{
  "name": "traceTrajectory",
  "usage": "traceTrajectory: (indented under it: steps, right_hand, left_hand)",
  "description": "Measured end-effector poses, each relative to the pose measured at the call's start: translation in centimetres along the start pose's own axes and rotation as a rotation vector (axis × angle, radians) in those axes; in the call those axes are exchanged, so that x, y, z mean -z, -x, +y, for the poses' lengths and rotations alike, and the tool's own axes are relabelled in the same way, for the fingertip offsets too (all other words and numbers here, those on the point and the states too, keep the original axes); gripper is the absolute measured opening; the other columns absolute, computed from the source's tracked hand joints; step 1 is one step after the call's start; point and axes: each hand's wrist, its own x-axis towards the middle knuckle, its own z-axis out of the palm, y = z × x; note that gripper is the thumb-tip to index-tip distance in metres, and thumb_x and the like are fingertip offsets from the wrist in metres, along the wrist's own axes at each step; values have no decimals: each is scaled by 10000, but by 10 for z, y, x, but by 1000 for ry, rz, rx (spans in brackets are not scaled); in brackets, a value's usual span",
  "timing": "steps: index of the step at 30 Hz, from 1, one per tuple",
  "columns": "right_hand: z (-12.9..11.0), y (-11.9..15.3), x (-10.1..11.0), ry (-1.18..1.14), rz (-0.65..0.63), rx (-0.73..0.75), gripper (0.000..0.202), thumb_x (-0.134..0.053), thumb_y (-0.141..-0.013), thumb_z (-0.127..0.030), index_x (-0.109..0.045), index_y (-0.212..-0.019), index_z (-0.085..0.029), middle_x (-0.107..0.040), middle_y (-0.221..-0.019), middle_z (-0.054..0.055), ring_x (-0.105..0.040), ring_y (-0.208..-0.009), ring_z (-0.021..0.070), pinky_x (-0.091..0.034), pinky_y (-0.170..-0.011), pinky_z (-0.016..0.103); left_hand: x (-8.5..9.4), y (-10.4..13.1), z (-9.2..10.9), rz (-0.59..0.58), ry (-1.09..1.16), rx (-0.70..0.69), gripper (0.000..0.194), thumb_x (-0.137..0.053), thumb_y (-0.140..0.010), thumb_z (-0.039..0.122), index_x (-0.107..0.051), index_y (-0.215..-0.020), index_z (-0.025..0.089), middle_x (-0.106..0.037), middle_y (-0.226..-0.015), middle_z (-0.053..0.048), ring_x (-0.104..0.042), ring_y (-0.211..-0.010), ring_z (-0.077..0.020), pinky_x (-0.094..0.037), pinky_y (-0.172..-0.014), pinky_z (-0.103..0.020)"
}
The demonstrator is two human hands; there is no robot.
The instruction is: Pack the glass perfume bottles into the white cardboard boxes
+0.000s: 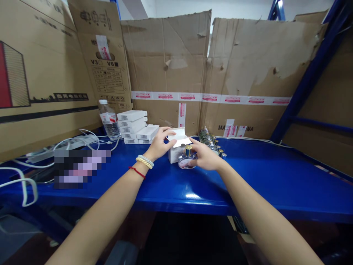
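A small white box [173, 155] stands on the blue table with its top flaps [179, 136] raised. My left hand [162, 142] holds those flaps between thumb and fingers, at the box's upper left. In front of the box is a round glass bottle [185, 162] with a gold cap [188, 150]. My right hand [203, 154] is closed on the bottle from the right, its thumb on the glass and fingers near the cap. Several more bottles [207, 138] stand in rows behind my right hand.
Stacked white boxes [132, 125] and a water bottle [109, 119] stand at the back left of the blue table [264, 173]. White cables [68, 141] and a blurred-out item [82, 167] lie at left. Cardboard sheets [171, 70] wall the back.
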Motion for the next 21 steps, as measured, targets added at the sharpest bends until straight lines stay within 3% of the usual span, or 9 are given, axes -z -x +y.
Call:
traceTrajectory:
  steps: [3,7,12,16,21]
  right_hand:
    - [-1,0,3,-2,-16,8,322,-722,-656,-114,-706,-974,-163,-526,-1333,94,-599,-1062,242,-486,-886,354]
    - [4,0,5,-105,-16,-11,362,-741,-619,-119,-718,-975,-182,-540,-1346,80,-601,-1076,251,-495,-890,358]
    - [6,1,10,-497,27,-158,506,-772,-562,-140,-686,-1059,-186,-697,-1021,50,-656,-897,217,-537,-794,352]
    - [2,5,21,-706,171,-271,543,-822,-472,-126,-678,-994,-153,-710,-895,50,-664,-853,215,-551,-734,347]
    - [1,5,28,-881,427,-147,468,-868,-467,-207,-664,-888,-189,-701,-857,31,-679,-815,212,-560,-761,391]
  left_hand:
    - [-1,0,1,-38,47,138,370,-682,-713,404,-606,-988,170,-594,-1035,-57,-584,-908,-201,-494,-779,-336]
    - [1,0,1,-156,217,318,534,-773,-604,407,-550,-1028,172,-593,-809,10,-529,-661,-136,-442,-623,-274]
    - [0,0,-2,-232,439,420,582,-814,-529,379,-543,-1000,170,-592,-781,15,-552,-694,-142,-432,-632,-266]
    - [-1,0,-4,-281,480,411,587,-824,-530,370,-561,-1011,162,-609,-818,2,-569,-736,-150,-448,-665,-275]
    - [-3,1,2,-342,539,373,600,-819,-554,362,-550,-1053,166,-635,-863,-4,-595,-781,-157,-477,-712,-289]
